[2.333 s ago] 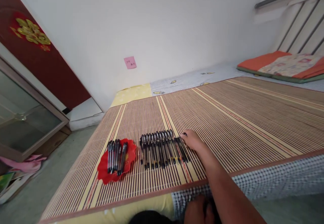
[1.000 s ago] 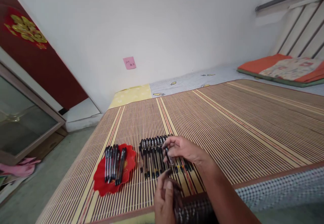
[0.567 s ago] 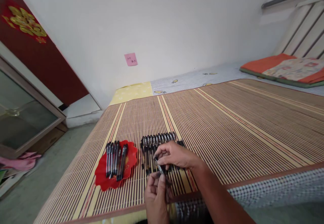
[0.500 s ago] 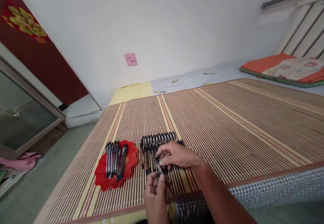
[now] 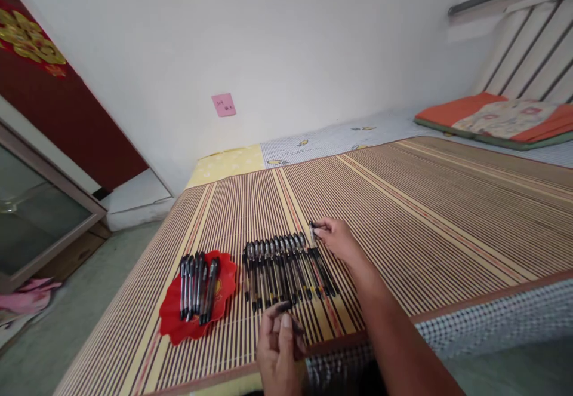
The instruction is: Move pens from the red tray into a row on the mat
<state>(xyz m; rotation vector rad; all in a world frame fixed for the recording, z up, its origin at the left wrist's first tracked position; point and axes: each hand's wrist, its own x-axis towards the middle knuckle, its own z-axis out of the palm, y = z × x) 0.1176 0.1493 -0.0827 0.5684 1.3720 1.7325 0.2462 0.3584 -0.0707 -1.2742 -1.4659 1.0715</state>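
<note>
My right hand [image 5: 335,238] pinches a black pen cap [image 5: 312,233] with a silvery clip, at the right end of a row of similar caps [image 5: 273,246]. Just below the caps, several capless pens [image 5: 271,279] with clear barrels and black ends lie side by side on the striped mat. Close to the mat's front edge, my left hand [image 5: 280,345] is closed, thumb against curled fingers with dark smudges; whatever it holds is hidden. Several capped black pens [image 5: 194,285] rest on a red scalloped plate [image 5: 172,318] at the left.
The bamboo mat [image 5: 385,217] covers a bed against a white wall that bears a pink note [image 5: 224,104]. A folded orange cloth [image 5: 496,118] lies at the back right. A glass-paned cabinet door [image 5: 40,205] stands to the left above the floor.
My right hand has moved from beside my left hand, away and to the right, carrying the cap to the row's end. My left hand stays near the front edge. The view has shifted slightly.
</note>
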